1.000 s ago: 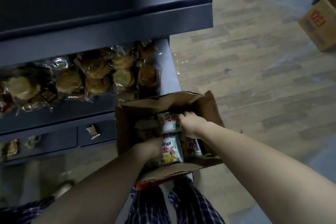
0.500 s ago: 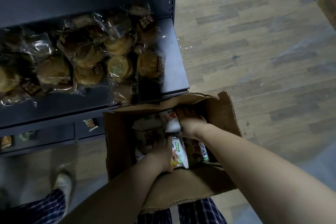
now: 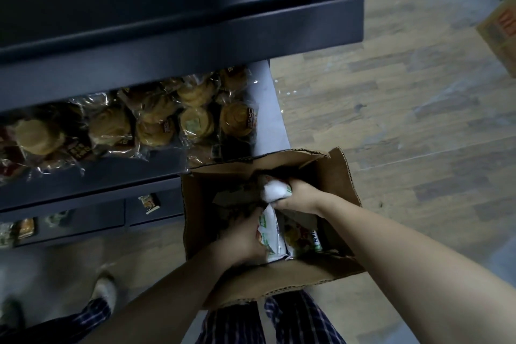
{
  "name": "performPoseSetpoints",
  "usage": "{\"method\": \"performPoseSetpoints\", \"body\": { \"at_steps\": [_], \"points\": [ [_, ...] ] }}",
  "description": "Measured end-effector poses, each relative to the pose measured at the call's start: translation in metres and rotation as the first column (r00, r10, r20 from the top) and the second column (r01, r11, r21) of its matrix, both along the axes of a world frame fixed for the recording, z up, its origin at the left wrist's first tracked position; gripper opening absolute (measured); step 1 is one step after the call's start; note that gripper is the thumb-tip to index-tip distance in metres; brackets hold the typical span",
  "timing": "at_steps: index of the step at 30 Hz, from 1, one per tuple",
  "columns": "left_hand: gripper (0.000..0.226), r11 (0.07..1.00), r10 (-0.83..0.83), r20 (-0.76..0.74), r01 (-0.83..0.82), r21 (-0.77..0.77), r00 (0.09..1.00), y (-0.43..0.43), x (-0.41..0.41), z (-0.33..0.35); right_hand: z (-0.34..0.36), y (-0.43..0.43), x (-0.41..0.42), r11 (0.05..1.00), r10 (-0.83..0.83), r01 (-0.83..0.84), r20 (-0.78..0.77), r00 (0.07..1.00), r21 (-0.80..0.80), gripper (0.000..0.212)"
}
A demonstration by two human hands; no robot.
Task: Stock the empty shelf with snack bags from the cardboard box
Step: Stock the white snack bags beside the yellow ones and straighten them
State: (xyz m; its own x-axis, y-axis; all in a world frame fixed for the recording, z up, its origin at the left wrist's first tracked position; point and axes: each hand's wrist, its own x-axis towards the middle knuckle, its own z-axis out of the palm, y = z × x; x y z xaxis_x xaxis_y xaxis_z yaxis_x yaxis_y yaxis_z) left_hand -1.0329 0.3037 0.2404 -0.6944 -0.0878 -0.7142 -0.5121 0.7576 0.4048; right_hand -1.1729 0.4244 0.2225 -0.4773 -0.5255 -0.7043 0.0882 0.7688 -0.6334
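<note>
Cardboard, soft-walled and open at the top: the box (image 3: 344,176) sits just below me by the front corner of the shelf (image 3: 275,120), and the snack bags (image 3: 300,240) stand packed on end inside it. My right hand (image 3: 301,195) is curled over the puffed top of a white bag (image 3: 275,190) at the far side. My left hand (image 3: 240,243) has its fingers wrapped round the edge of a green-and-white bag (image 3: 272,237) nearer me.

I judge these to be light, air-filled pillows in slick film. Squeezed at the belly they would crumple or slide, and the contents probably crush easily. I would pinch the crimped top seam and lift straight up. The box interior is dark and blurred, so I cannot say how many bags each hand has gathered. Wrapped buns (image 3: 195,120) fill the shelf alongside.
</note>
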Motion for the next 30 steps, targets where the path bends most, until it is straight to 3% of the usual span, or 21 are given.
{"method": "performPoseSetpoints", "body": {
  "at_steps": [3, 6, 9, 11, 13, 16, 19, 21, 23, 27, 30],
  "points": [
    [0.082, 0.949, 0.272, 0.045, -0.276, 0.153, 0.961, -0.013, 0.0, 0.02, 0.015, 0.008, -0.003, 0.996, -0.093, 0.094, 0.173, 0.981, 0.001, 0.06],
    [0.082, 0.94, 0.295, -0.101, -0.269, 0.209, 0.95, -0.024, -0.001, 0.045, 0.039, 0.01, -0.001, 0.997, -0.077, 0.08, 0.27, 0.96, 0.0, 0.083],
    [0.068, 0.925, 0.342, -0.29, -0.267, 0.27, 0.894, -0.023, -0.005, 0.077, 0.062, 0.008, 0.006, 0.994, -0.109, 0.098, 0.345, 0.932, 0.051, 0.101],
    [0.055, 0.944, 0.314, -0.478, -0.213, 0.254, 0.82, -0.019, -0.003, 0.089, 0.076, 0.01, 0.01, 0.975, -0.219, 0.211, 0.46, 0.86, 0.07, 0.111],
    [0.05, 0.934, 0.329, -0.541, -0.181, 0.308, 0.774, -0.016, 0.002, 0.098, 0.091, 0.016, 0.012, 0.933, -0.301, 0.359, 0.592, 0.748, 0.021, 0.099],
    [0.045, 0.828, 0.491, -0.442, -0.244, 0.505, 0.751, -0.011, 0.002, 0.139, 0.118, 0.025, 0.015, 0.858, -0.345, 0.511, 0.674, 0.653, -0.056, 0.084],
    [0.025, 0.586, 0.715, -0.212, -0.407, 0.701, 0.666, -0.009, -0.001, 0.165, 0.144, 0.03, 0.019, 0.8, -0.333, 0.59, 0.735, 0.59, -0.112, 0.081],
    [0.012, 0.555, 0.797, -0.252, -0.499, 0.666, 0.549, -0.002, -0.004, 0.17, 0.16, 0.029, 0.02, 0.77, -0.307, 0.623, 0.777, 0.55, -0.137, 0.081],
    [0.03, 0.545, 0.83, -0.285, -0.591, 0.594, 0.48, 0.006, -0.005, 0.17, 0.175, 0.026, 0.024, 0.758, -0.281, 0.633, 0.798, 0.534, -0.156, 0.083],
    [0.061, 0.479, 0.851, -0.198, -0.563, 0.673, 0.487, 0.018, -0.001, 0.179, 0.194, 0.014, 0.025, 0.815, -0.299, 0.55, 0.681, 0.669, -0.183, 0.072],
    [0.045, 0.304, 0.891, -0.037, -0.533, 0.789, 0.453, 0.021, 0.005, 0.191, 0.208, 0.013, 0.025, 0.877, -0.276, 0.441, 0.553, 0.787, -0.19, 0.074]
  ]
}}
